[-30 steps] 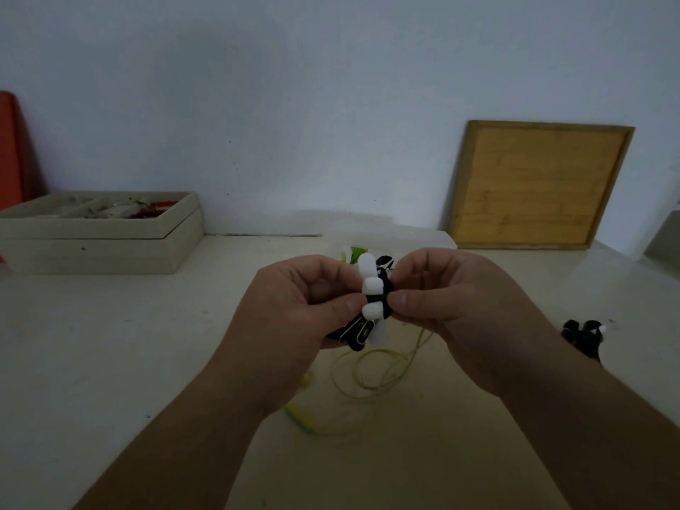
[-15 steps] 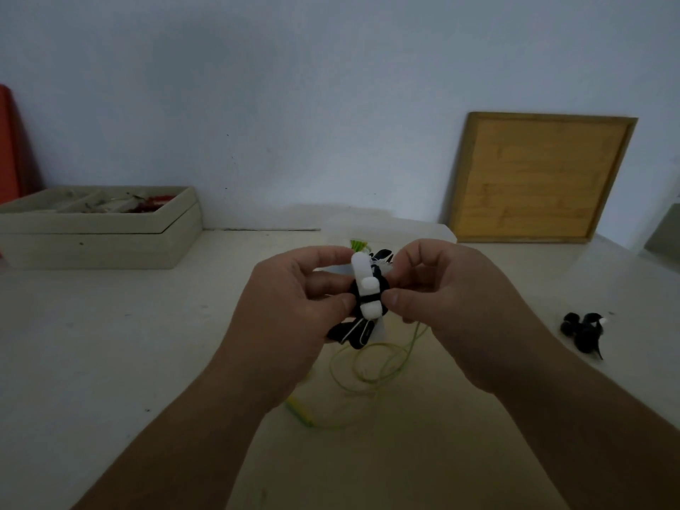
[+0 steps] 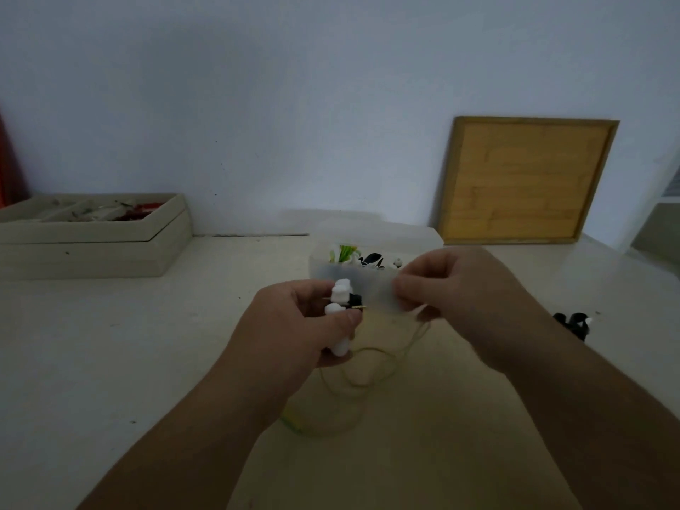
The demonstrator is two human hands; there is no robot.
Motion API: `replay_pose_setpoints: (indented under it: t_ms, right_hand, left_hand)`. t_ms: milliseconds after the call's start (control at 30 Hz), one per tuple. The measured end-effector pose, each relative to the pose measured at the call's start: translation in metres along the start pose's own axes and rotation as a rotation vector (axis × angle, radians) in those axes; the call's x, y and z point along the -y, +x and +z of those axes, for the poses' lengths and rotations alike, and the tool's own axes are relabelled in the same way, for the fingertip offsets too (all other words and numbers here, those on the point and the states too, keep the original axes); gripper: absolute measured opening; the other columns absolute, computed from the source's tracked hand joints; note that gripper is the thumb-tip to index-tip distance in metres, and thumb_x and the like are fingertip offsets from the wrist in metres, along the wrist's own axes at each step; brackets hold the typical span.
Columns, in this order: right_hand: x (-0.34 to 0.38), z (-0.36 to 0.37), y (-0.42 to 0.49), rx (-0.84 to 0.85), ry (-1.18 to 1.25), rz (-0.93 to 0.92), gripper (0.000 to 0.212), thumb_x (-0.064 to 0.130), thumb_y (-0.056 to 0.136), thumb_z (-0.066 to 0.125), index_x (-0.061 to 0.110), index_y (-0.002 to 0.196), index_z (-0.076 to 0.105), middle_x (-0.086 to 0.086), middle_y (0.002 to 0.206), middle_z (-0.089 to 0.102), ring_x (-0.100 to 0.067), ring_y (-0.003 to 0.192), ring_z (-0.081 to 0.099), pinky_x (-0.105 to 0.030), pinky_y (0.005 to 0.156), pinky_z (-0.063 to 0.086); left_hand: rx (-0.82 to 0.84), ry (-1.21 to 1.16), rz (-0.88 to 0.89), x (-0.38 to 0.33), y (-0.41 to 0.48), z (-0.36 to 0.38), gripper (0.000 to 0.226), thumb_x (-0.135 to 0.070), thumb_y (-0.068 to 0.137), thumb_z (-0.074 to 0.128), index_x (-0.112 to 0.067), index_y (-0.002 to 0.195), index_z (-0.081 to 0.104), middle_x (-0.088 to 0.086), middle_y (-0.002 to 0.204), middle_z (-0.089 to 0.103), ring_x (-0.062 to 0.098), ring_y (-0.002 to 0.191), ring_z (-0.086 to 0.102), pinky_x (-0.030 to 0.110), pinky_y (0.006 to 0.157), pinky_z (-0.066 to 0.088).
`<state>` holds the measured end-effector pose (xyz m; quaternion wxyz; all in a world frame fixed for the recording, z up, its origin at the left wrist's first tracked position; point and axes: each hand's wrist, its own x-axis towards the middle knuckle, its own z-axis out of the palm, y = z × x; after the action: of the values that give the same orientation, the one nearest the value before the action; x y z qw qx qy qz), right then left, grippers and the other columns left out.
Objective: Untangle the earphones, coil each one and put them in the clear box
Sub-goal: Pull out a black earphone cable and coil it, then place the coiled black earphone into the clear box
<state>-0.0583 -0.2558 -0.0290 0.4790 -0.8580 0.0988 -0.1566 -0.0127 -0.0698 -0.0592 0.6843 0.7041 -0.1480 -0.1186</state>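
My left hand point(image 3: 301, 327) is shut on a coiled black-and-white earphone point(image 3: 341, 301), with a gold plug sticking out to the right. My right hand point(image 3: 456, 288) is a short way to the right of the bundle, blurred, with fingertips pinched; I cannot tell whether anything is between them. Just behind both hands stands the clear box point(image 3: 371, 285), which has green-white and black earphones inside. A loose yellow-green earphone cable point(image 3: 362, 379) lies looped on the table below my hands. A black earphone bundle point(image 3: 574, 323) rests on the table to the right.
A pale wooden tray point(image 3: 92, 244) with small items sits at the back left. A square wooden board point(image 3: 526, 178) leans on the wall at the back right. A red object point(image 3: 7, 160) shows at the far left edge.
My right hand has let go of the black-and-white bundle and moved right. The left hand keeps the bundle. The view has tilted down, so the clear box now shows behind the hands.
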Motion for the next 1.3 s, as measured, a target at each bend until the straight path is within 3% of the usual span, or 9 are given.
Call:
replay_pose_setpoints:
  t_ms: [167,300,433,600,800,967,1100,1233,1300]
  right_hand:
    - [-0.013,-0.013,0.014,-0.203,-0.458,-0.095,0.016,0.022,0.091,0.062,0.027,0.101,0.073,0.012,0.090,0.070,0.004,0.052,0.053,-0.016,0.063,0.042]
    - [-0.022,-0.011,0.017,-0.153,-0.491,-0.175,0.047,0.013,0.096,0.054,0.027,0.140,0.050,0.011,0.140,0.054,-0.005,0.124,0.050,-0.014,0.097,0.028]
    - [-0.032,-0.008,0.024,-0.069,-0.448,-0.226,0.075,0.003,0.090,0.052,0.033,0.153,0.026,0.015,0.156,0.031,-0.005,0.132,0.044,-0.020,0.104,0.038]
    - [-0.034,-0.007,0.027,-0.088,-0.442,-0.280,0.082,0.002,0.088,0.055,0.032,0.155,0.020,0.015,0.162,0.013,-0.010,0.136,0.042,-0.032,0.106,0.045]
    - [-0.037,-0.008,0.029,-0.105,-0.441,-0.285,0.084,0.002,0.087,0.054,0.033,0.155,0.018,0.019,0.163,0.005,-0.006,0.130,0.047,-0.019,0.091,0.046]
    - [-0.037,-0.008,0.028,-0.078,-0.462,-0.277,0.079,0.003,0.088,0.054,0.032,0.155,0.022,0.018,0.163,0.006,-0.006,0.136,0.041,-0.014,0.093,0.038]
    - [-0.036,-0.009,0.028,-0.082,-0.410,-0.256,0.066,0.002,0.087,0.055,0.024,0.148,0.041,0.015,0.160,0.022,-0.008,0.136,0.042,-0.027,0.107,0.042]
    - [-0.031,-0.009,0.027,-0.214,-0.353,-0.220,0.033,0.001,0.084,0.056,0.021,0.105,0.071,0.006,0.118,0.062,-0.007,0.096,0.060,-0.015,0.082,0.047]
    - [-0.028,-0.012,0.025,-0.285,-0.373,-0.185,0.025,0.002,0.085,0.056,0.024,0.086,0.070,0.011,0.089,0.060,0.000,0.075,0.053,-0.006,0.062,0.037]
  left_hand:
    - [-0.098,0.139,0.077,-0.001,0.002,-0.002,0.030,-0.012,0.083,0.076,-0.022,0.110,0.069,0.003,0.085,0.074,0.021,0.072,0.074,0.037,0.063,0.063]
    - [-0.111,0.318,0.153,-0.006,0.006,0.009,0.031,-0.018,0.085,0.074,-0.025,0.115,0.067,-0.002,0.086,0.071,0.014,0.066,0.071,0.036,0.061,0.063]
    - [-0.118,0.537,0.291,-0.019,0.023,0.024,0.045,-0.032,0.082,0.076,-0.028,0.124,0.061,-0.006,0.101,0.069,0.015,0.083,0.069,0.040,0.076,0.061]
    - [-0.138,0.809,0.498,-0.036,0.066,0.046,0.044,-0.027,0.086,0.074,-0.022,0.128,0.061,-0.006,0.115,0.066,0.008,0.094,0.061,0.008,0.077,0.042]
    - [-0.074,1.115,0.522,-0.025,0.121,0.052,0.041,-0.018,0.084,0.070,-0.019,0.125,0.065,0.005,0.116,0.068,0.023,0.108,0.059,0.035,0.093,0.046]
    - [0.037,1.192,0.359,-0.023,0.138,0.054,0.046,-0.034,0.089,0.069,-0.021,0.132,0.059,0.005,0.125,0.059,0.023,0.115,0.055,0.030,0.093,0.040]
    - [0.278,1.224,0.357,-0.030,0.130,0.051,0.034,-0.045,0.098,0.050,-0.027,0.120,0.069,-0.005,0.119,0.069,0.014,0.101,0.061,0.030,0.087,0.047]
    - [0.375,1.342,0.367,-0.026,0.118,0.041,0.058,-0.069,0.088,0.046,-0.044,0.140,0.047,-0.009,0.134,0.058,0.020,0.122,0.051,0.045,0.104,0.043]
    - [0.361,1.332,0.360,-0.024,0.110,0.035,0.073,-0.070,0.083,0.055,-0.044,0.148,0.033,-0.010,0.147,0.047,0.018,0.134,0.041,0.040,0.112,0.035]
